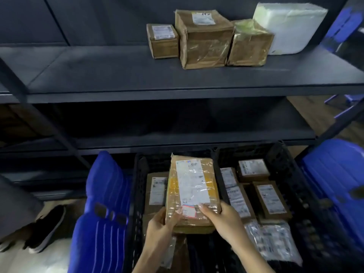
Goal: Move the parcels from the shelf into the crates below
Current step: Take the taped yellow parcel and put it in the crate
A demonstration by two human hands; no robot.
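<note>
Both hands hold a taped brown parcel (192, 191) with a white label over the left black crate (138, 174). My left hand (160, 226) grips its near left corner and my right hand (222, 218) grips its near right edge. Another labelled parcel (156, 191) lies beneath it in that crate. The right black crate (291, 186) holds several labelled parcels and a clear-wrapped packet (273, 240). On the dark shelf (118, 75) above stand a small brown box (162, 41), a larger brown box (203, 39), a taped box (249, 43) and a white padded parcel (287, 27).
A blue plastic chair (104, 213) stands left of the crates and another blue chair (334, 174) stands to the right. A lower shelf board (177, 138) runs just behind the crates. A black shoe (47, 229) rests on the floor at the lower left.
</note>
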